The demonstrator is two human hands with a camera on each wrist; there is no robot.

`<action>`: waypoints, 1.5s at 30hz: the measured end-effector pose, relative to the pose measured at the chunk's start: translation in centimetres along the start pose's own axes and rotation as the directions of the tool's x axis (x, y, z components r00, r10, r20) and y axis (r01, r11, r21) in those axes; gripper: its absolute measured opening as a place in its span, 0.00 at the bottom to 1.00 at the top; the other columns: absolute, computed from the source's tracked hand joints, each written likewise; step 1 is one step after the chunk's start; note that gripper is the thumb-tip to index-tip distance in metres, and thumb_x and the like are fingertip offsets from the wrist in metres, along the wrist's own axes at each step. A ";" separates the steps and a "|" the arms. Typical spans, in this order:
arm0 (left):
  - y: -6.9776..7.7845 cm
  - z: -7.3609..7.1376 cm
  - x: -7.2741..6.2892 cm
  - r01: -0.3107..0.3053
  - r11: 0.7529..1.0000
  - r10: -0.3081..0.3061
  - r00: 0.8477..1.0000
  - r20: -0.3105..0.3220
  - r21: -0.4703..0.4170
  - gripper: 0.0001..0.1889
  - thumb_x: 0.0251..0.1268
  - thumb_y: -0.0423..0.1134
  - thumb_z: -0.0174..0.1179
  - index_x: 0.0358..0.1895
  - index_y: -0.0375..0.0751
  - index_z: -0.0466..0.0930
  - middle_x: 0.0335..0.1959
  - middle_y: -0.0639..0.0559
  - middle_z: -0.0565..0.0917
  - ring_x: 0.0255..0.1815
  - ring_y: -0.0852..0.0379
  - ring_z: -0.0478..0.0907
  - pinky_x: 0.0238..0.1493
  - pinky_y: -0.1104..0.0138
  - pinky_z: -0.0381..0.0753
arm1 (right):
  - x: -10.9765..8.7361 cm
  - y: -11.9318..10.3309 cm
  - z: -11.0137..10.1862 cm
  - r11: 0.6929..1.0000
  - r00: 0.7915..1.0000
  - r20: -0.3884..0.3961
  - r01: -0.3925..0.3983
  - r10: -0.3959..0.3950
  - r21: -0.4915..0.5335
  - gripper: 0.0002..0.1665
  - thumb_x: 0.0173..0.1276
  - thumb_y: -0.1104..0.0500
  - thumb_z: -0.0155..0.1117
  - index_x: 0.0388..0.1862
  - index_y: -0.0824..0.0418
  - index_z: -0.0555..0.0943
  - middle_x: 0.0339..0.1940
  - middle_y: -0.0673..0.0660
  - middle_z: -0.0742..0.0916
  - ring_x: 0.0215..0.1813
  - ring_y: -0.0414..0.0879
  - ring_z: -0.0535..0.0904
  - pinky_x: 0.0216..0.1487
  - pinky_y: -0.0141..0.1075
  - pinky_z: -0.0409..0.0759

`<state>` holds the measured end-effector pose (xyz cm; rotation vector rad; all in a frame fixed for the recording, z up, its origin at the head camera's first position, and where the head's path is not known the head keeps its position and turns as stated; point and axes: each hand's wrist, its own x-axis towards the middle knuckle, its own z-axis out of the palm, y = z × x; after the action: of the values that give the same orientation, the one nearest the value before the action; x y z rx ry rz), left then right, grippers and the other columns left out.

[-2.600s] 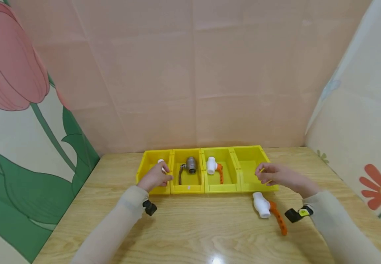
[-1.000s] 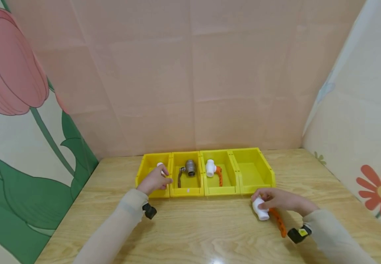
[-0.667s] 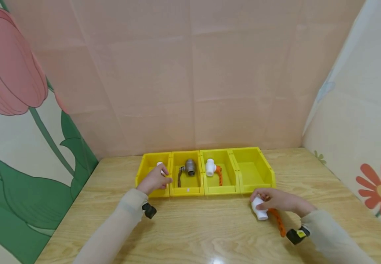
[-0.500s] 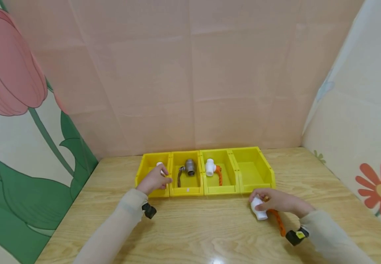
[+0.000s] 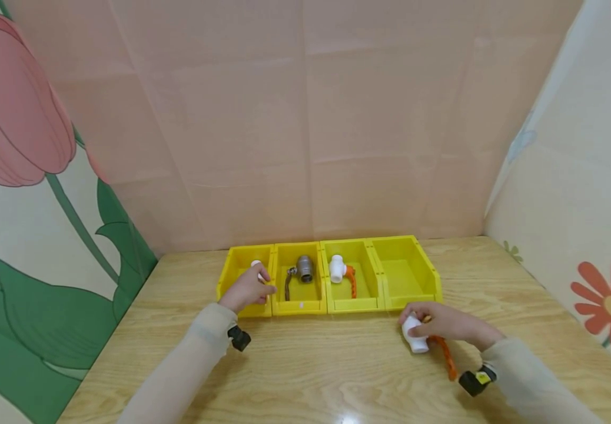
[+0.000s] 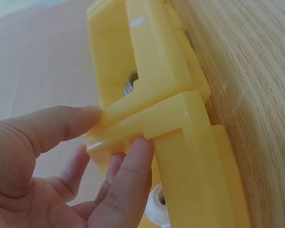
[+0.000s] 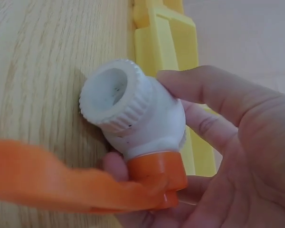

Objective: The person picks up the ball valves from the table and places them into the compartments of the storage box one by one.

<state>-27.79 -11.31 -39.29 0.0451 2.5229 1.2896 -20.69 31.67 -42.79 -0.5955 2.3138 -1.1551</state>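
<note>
My right hand (image 5: 451,323) grips a white plastic ball valve (image 5: 417,340) with an orange lever handle (image 5: 447,360), on the table before the rightmost bin. In the right wrist view, thumb and fingers are around the valve's white body (image 7: 156,114), its ribbed open end facing the camera. Over the leftmost yellow bin (image 5: 225,277), my left hand (image 5: 247,290) pinches the side wall where it meets the second bin. The left wrist view puts the thumb on one side of the adjoining rims (image 6: 147,114) and fingertips on the other.
A metal ball valve (image 5: 305,269) lies in the second bin. Another white valve (image 5: 337,269) with an orange handle is in the third. Part of a white fitting (image 5: 256,263) shows in the leftmost bin. The rightmost bin (image 5: 403,271) shows its bare floor.
My right hand has come down from the rightmost bin and taken hold of the white ball valve. It barely moves over the last half second. My left hand stays at the bin wall.
</note>
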 end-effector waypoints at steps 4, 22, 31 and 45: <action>0.0 0.0 0.1 0.006 1.000 -0.006 1.000 -0.003 0.000 0.14 0.64 0.36 0.64 0.44 0.40 0.67 0.37 0.44 0.76 0.32 0.51 0.77 0.39 0.62 0.82 | 0.2 0.3 -0.2 1.000 1.000 -0.002 -0.004 0.004 0.028 0.18 0.71 0.58 0.59 0.54 0.68 0.76 0.33 0.56 0.77 0.29 0.43 0.75 0.27 0.31 0.75; -0.1 0.0 0.3 -0.011 1.000 0.011 1.000 0.006 0.009 0.14 0.64 0.36 0.64 0.44 0.39 0.67 0.38 0.44 0.77 0.32 0.50 0.78 0.39 0.61 0.82 | 1.5 -3.7 -6.0 0.988 0.999 0.037 0.006 -0.011 0.154 0.23 0.73 0.57 0.56 0.60 0.69 0.67 0.45 0.60 0.79 0.40 0.47 0.79 0.40 0.42 0.82; -0.2 -0.1 0.3 -0.024 1.000 0.024 1.000 0.007 -0.003 0.14 0.64 0.35 0.64 0.44 0.38 0.67 0.37 0.43 0.78 0.30 0.51 0.78 0.38 0.62 0.82 | 3.2 -6.9 -10.0 0.980 0.998 0.016 0.062 -0.066 0.187 0.15 0.74 0.61 0.54 0.57 0.60 0.72 0.46 0.60 0.79 0.40 0.47 0.80 0.41 0.39 0.83; -0.2 0.1 0.4 0.011 1.000 -0.011 1.000 -0.004 -0.002 0.15 0.63 0.36 0.64 0.43 0.40 0.66 0.36 0.44 0.75 0.31 0.51 0.77 0.38 0.62 0.82 | 7.1 -5.6 -12.7 0.964 1.000 0.000 0.008 -0.008 0.267 0.17 0.75 0.56 0.54 0.60 0.55 0.72 0.54 0.60 0.75 0.42 0.49 0.79 0.41 0.38 0.81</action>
<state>-28.14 -11.28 -39.58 0.0289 2.5217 1.2894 -32.88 32.29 -33.09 -0.5042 2.1057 -1.4399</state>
